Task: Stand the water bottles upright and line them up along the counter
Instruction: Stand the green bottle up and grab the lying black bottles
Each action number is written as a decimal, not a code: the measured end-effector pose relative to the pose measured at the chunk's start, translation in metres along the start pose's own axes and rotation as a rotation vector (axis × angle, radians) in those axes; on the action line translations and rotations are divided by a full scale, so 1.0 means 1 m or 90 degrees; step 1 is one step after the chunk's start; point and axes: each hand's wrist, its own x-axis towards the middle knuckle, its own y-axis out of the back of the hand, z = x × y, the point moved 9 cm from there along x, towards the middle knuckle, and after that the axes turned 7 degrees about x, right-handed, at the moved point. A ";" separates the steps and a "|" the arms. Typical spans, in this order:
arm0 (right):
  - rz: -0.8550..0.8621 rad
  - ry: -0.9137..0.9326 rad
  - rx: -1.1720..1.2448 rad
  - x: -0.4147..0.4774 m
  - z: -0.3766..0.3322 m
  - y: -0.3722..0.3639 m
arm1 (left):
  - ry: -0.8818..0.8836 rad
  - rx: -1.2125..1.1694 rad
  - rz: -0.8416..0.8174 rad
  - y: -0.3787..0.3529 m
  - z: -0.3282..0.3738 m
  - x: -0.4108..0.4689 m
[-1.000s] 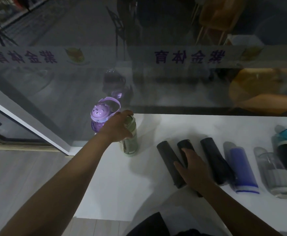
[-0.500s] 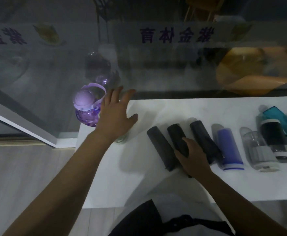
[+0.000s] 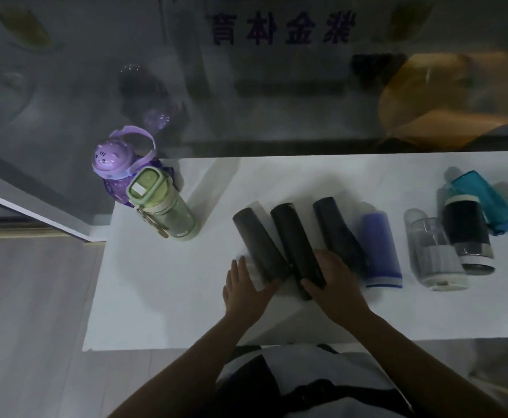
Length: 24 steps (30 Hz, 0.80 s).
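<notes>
On the counter (image 3: 156,282), right hand (image 3: 334,282) grasps the middle black bottle (image 3: 292,233), partly hiding it; left hand (image 3: 245,289) released.

On the white counter (image 3: 162,297), a purple cat-faced bottle (image 3: 112,159), a pale green bottle (image 3: 168,212), three black flasks (image 3: 292,233), a violet-blue bottle (image 3: 379,245) and a teal bottle (image 3: 482,200) were seen.

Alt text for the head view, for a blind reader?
The right hand grips the middle black cylindrical bottle of three lying on the white counter; the left hand lies open beside them. A purple cat-lidded bottle and green plastic bottle stand upright.
</notes>
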 end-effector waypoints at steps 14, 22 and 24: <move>-0.103 0.041 0.021 -0.002 0.025 -0.012 | 0.241 -0.150 0.072 -0.035 0.022 0.004; -0.137 0.048 0.035 0.003 0.031 -0.015 | 0.280 -0.146 0.115 -0.013 -0.004 -0.011; -0.140 0.051 0.040 0.005 0.031 -0.016 | 0.258 -0.162 0.118 -0.005 -0.014 -0.016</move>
